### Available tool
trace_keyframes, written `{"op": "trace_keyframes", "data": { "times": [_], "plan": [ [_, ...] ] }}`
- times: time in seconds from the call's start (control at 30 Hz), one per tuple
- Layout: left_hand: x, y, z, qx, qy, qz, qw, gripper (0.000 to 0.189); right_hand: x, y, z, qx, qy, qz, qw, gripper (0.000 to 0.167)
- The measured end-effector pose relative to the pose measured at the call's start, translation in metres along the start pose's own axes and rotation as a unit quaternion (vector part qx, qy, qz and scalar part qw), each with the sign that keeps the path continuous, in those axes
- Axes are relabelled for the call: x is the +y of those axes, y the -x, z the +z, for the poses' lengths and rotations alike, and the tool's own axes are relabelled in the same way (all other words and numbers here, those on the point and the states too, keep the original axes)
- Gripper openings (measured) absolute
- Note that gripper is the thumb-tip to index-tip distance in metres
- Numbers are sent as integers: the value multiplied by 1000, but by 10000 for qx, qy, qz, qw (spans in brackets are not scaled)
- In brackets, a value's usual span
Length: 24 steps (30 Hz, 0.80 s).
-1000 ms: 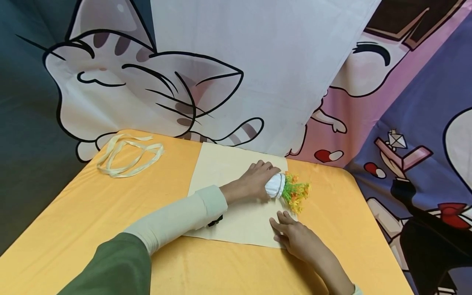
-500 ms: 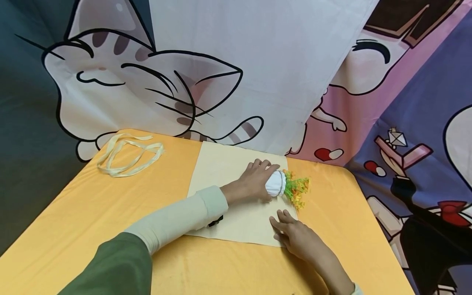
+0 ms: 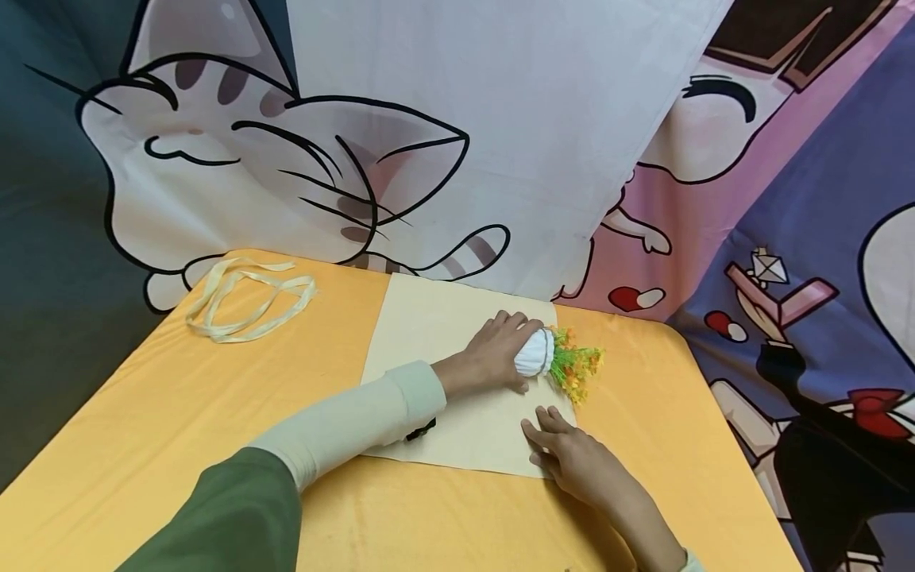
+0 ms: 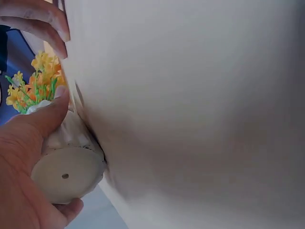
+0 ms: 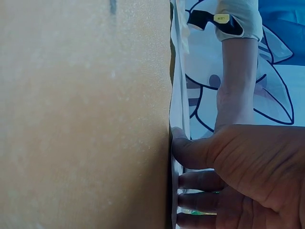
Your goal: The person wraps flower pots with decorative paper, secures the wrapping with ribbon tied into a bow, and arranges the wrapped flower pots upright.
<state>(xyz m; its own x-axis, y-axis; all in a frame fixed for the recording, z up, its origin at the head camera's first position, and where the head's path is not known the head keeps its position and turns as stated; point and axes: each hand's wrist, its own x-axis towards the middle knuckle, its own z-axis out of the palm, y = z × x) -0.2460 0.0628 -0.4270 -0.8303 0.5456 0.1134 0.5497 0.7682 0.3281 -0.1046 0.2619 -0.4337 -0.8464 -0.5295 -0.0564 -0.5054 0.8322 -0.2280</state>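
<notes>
In the head view my left hand (image 3: 492,356) grips a small white flowerpot (image 3: 534,354), which lies on its side on a cream sheet (image 3: 457,437). Yellow and orange artificial flowers (image 3: 575,365) with green stems stick out of the pot toward the right, past the sheet's edge. The left wrist view shows the pot's round base (image 4: 66,174) with a small hole, thumb and fingers on either side of it. My right hand (image 3: 579,461) rests its fingertips on the sheet's near right corner, with fingers extended. In the right wrist view its thumb (image 5: 193,151) lies at the sheet's edge.
A loosely coiled pale ribbon (image 3: 250,300) lies at the far left of the table, on the yellow tablecloth (image 3: 336,516). Behind the table hangs a cartoon-printed cloth (image 3: 557,143) with a cat on it.
The pot has turned slightly in my left hand, and the flowers sit a little farther from me. My right hand stays in place.
</notes>
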Motion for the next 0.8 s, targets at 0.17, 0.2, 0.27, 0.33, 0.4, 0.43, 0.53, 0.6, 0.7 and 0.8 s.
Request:
{"op": "trace_keyframes", "data": {
  "times": [0.17, 0.2, 0.27, 0.33, 0.4, 0.43, 0.53, 0.6, 0.7, 0.8],
  "plan": [
    [-1, -1, -2, 1, -71, -47, 10000, 118, -1, 0, 0, -19, 17, 5, 10000, 45],
    [0, -2, -3, -8, -78, -44, 10000, 119, -1, -1, 0, -34, 15, 30, 10000, 45],
    [0, -2, -5, -18, -68, -30, 10000, 120, -1, 0, -1, -82, -5, 99, 9999, 45],
    [0, -2, -7, -56, -53, -24, 10000, 118, -1, 0, -1, -131, -42, 156, 9998, 45],
    [-1, -2, -7, -96, -38, -42, 9999, 117, -1, -1, -2, -169, -81, 200, 9996, 46],
    [-2, -2, -7, -104, -22, -59, 9999, 116, -2, -1, -2, -183, -92, 221, 9995, 46],
    [-4, 0, -6, -94, -30, -105, 9999, 115, -2, -1, -2, -182, -95, 242, 9995, 46],
    [-5, 1, -6, -60, 2, -137, 9999, 116, -2, -1, -2, -155, -58, 217, 9996, 46],
    [-7, 4, -8, -28, 166, -246, 9996, 121, -2, -1, -2, -92, 55, 107, 9999, 45],
    [-10, 9, -11, 13, 368, -425, 9984, 126, 2, -1, -3, 29, 191, -41, 9998, 45]
  ]
}}
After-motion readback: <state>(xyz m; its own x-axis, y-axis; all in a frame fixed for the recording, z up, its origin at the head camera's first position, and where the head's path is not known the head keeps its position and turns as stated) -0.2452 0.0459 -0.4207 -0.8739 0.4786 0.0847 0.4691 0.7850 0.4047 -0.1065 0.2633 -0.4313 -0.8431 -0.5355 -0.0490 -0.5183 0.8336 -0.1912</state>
